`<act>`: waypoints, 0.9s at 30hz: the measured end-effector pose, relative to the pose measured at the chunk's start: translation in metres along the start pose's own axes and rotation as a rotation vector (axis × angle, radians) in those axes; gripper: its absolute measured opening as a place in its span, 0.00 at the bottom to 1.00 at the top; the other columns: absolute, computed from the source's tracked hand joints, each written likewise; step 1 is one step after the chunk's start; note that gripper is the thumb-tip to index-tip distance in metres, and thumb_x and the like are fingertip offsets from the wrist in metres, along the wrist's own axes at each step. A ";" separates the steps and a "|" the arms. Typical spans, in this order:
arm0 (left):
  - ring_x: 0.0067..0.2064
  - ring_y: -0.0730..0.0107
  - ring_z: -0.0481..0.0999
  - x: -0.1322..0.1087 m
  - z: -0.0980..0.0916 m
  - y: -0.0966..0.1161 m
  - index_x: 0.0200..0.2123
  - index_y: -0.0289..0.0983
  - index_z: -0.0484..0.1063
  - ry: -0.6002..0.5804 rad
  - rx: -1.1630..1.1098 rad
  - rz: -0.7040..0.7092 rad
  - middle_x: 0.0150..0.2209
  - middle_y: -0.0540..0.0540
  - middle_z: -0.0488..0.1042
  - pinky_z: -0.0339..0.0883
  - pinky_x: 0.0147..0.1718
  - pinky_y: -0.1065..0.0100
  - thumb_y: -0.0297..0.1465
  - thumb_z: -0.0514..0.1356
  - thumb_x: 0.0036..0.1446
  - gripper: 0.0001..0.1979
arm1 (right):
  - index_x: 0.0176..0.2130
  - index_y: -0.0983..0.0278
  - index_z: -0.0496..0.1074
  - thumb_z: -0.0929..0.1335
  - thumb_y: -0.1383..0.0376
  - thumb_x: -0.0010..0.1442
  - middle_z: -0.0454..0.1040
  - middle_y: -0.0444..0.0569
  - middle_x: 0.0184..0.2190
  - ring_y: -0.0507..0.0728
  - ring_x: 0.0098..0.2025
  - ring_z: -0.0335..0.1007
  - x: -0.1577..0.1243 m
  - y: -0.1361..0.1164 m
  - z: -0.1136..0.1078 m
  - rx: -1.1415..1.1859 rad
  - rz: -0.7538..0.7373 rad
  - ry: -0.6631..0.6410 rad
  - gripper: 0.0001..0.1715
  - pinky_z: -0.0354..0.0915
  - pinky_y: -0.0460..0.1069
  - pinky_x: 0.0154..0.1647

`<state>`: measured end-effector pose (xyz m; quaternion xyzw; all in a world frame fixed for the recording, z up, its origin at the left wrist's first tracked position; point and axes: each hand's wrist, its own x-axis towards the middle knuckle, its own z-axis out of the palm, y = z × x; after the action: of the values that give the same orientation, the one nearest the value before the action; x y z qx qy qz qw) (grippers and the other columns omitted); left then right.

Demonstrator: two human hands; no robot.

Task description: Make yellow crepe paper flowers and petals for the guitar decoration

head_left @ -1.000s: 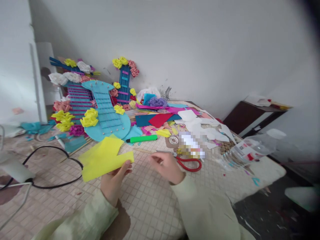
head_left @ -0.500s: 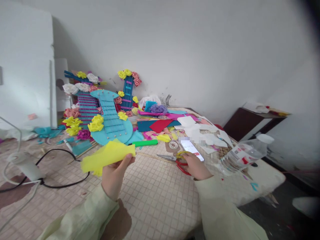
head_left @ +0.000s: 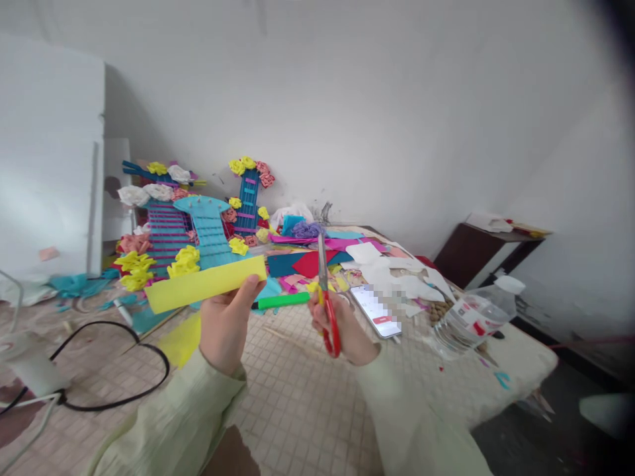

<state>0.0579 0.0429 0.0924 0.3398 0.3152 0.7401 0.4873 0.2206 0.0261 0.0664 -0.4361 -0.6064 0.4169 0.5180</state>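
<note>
My left hand (head_left: pixel 225 327) pinches the right end of a folded yellow paper strip (head_left: pixel 193 285) between thumb and fingers, holding it up over the table. Beneath the strip, left of my wrist, shows a thinner yellow sheet (head_left: pixel 182 338); whether it lies on the table or hangs, I cannot tell. My right hand (head_left: pixel 350 330) grips red-handled scissors (head_left: pixel 323 264), blades upward and looking closed, apart from the strip. Between the hands, a green marker-like stick (head_left: pixel 284 301) lies on the table. A lit phone (head_left: pixel 373 311) rests just beyond my right hand.
Paper-flower decorations (head_left: pixel 186 262) and a light-blue strung board (head_left: pixel 211 225) stand at the back left. White paper scraps (head_left: pixel 380 274) lie behind the phone. A plastic bottle (head_left: pixel 476 317) stands right. A black cable (head_left: pixel 116 403) loops at the left.
My right hand has lifted the scissors off the table and turned the blades upward, moving left. The yellow strip now appears flatter and neater, with a yellow sheet below it.
</note>
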 end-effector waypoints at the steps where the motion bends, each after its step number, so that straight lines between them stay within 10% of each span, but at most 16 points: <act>1: 0.40 0.65 0.75 0.002 -0.001 0.000 0.31 0.36 0.76 -0.005 -0.013 0.004 0.30 0.50 0.77 0.66 0.48 0.58 0.31 0.67 0.41 0.11 | 0.31 0.61 0.58 0.60 0.49 0.54 0.59 0.42 0.24 0.49 0.21 0.53 0.003 0.001 0.014 0.031 0.004 -0.039 0.19 0.56 0.45 0.20; 7: 0.38 0.65 0.75 0.015 -0.012 -0.007 0.30 0.35 0.76 -0.020 -0.008 -0.031 0.30 0.49 0.77 0.64 0.49 0.54 0.31 0.67 0.42 0.09 | 0.33 0.62 0.56 0.63 0.47 0.53 0.56 0.43 0.29 0.50 0.27 0.52 0.009 0.015 0.059 0.165 0.022 -0.146 0.22 0.58 0.47 0.28; 27: 0.41 0.62 0.75 0.009 -0.005 -0.037 0.34 0.33 0.76 0.014 0.038 -0.096 0.32 0.47 0.77 0.67 0.48 0.57 0.28 0.65 0.44 0.10 | 0.33 0.62 0.56 0.65 0.49 0.53 0.55 0.42 0.28 0.50 0.27 0.51 -0.006 0.036 0.057 0.191 0.194 -0.199 0.21 0.53 0.47 0.27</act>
<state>0.0702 0.0628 0.0618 0.3282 0.3484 0.7123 0.5134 0.1682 0.0266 0.0241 -0.3978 -0.5672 0.5620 0.4519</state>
